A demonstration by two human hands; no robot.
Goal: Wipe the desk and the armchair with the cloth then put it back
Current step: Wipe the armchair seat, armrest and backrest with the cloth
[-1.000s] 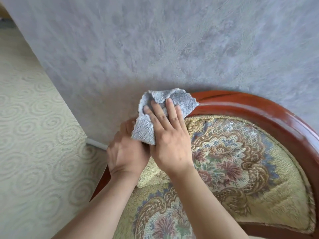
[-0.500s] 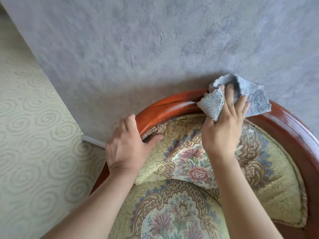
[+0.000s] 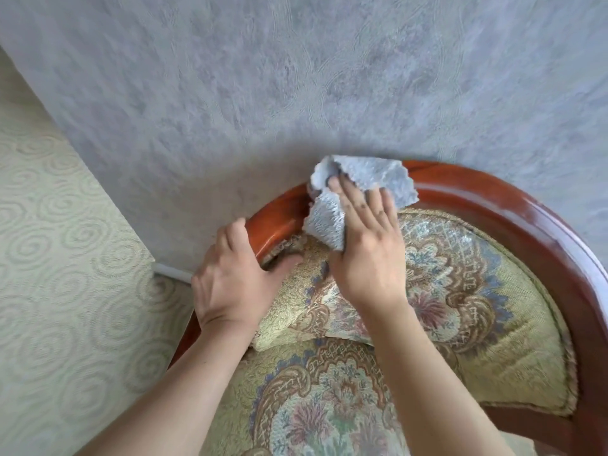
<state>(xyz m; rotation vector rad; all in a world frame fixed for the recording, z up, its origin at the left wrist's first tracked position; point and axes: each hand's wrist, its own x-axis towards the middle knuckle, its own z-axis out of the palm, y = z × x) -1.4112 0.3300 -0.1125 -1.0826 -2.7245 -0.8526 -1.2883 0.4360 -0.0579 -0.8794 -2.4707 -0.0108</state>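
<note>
The right hand [image 3: 368,245] has swung the cloth [image 3: 362,189] back along the armchair's wooden rail [image 3: 487,195], from about one o'clock on the curve half a second ago to roughly twelve now, near where it began a second ago. The bunched grey cloth lies on the top of the rail, draped partly over the upholstered backrest [image 3: 460,274], with the fingers spread flat and pressing it down rather than pinching it. The left hand [image 3: 233,281] sits at about ten o'clock, fingers curled over the rail's outer edge and thumb tucked against the cushion, gripping the frame to steady it. To my eye this back-and-forth means the top rail is mid-scrub; the stretch round to three o'clock looks untouched, and the cloth's return is some way off. No desk is in sight.
</note>
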